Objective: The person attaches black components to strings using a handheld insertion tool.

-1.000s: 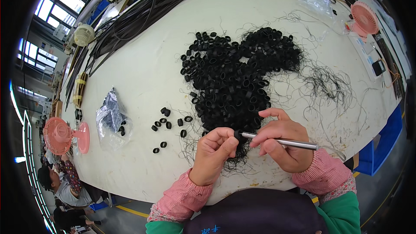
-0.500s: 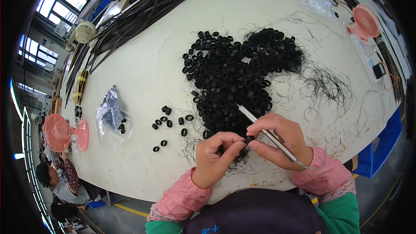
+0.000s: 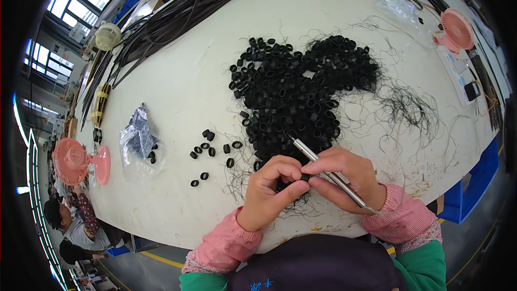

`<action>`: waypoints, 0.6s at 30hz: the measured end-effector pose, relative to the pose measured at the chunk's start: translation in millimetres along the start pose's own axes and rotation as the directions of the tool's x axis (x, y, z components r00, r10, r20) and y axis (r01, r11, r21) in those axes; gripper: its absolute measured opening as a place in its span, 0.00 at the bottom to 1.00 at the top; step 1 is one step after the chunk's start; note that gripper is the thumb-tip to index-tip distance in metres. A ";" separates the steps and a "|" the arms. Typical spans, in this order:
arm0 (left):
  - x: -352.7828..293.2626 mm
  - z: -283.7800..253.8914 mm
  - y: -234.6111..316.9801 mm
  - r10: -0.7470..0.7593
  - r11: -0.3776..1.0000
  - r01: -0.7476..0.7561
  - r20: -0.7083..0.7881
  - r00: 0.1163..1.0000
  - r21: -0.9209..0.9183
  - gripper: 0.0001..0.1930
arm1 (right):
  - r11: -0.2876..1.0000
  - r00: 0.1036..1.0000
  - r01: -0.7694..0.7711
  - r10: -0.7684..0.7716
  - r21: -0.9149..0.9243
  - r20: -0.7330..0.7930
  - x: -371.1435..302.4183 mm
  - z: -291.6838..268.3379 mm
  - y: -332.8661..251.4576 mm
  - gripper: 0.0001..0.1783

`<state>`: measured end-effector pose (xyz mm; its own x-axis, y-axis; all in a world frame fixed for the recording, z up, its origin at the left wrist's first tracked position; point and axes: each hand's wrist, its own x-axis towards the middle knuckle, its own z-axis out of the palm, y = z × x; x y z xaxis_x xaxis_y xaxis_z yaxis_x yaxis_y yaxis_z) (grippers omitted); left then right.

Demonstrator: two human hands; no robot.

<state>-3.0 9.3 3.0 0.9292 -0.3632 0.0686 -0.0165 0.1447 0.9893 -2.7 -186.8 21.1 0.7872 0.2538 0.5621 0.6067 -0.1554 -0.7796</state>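
My left hand (image 3: 269, 191) pinches a small black loop (image 3: 305, 177) between thumb and fingers, in front of the pile. My right hand (image 3: 353, 175) meets it there, its fingertips closed at the loop's other side. Across the right palm lies a slim silver pen-shaped tool (image 3: 305, 150) with a thin cord at its rear end, its dark narrow tip pointing up and left over the pile. Beyond both hands spreads a big heap of black loops (image 3: 291, 91) with loose thread ends. Part of the held loop is hidden by my fingers.
Several separate loops (image 3: 211, 152) lie left of the heap, beside a clear plastic bag (image 3: 141, 145). A pink fan (image 3: 72, 160) stands at the left, another pink fan (image 3: 456, 28) at far right. Dark strips (image 3: 161, 21) cover the far left edge; tangled threads (image 3: 412, 108) lie right.
The silver tool has tipped slightly within my right hand, its tip now a little lower and farther left. My fingers have shifted around the small loop, which both hands still hold.
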 end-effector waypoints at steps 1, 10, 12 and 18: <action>1.3 -2.1 1.8 0.029 0.999 -0.029 0.009 1.000 -0.028 0.08 | 1.000 1.000 -0.013 0.013 0.004 -0.011 0.4 0.2 -1.2 0.17; 15.6 -54.7 32.0 0.426 0.195 0.057 -0.137 0.894 0.979 0.10 | 0.993 0.994 -0.106 0.105 -0.042 -0.028 1.7 -6.4 -2.6 0.13; 16.0 -61.5 29.1 0.417 0.043 0.130 -0.136 0.899 0.991 0.09 | 0.994 0.994 -0.102 0.101 -0.037 -0.032 1.7 -6.7 -2.5 0.12; 16.5 -48.1 22.2 0.366 0.213 -0.050 -0.032 0.930 0.976 0.12 | 0.992 0.992 -0.125 0.124 -0.026 -0.036 4.1 -8.3 -4.1 0.12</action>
<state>29.7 50.8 19.9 0.8699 -0.2549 0.4222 -0.4102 -0.8492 0.3325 -1.0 -193.1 28.9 0.8596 0.1984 0.4709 0.5066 -0.2104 -0.8361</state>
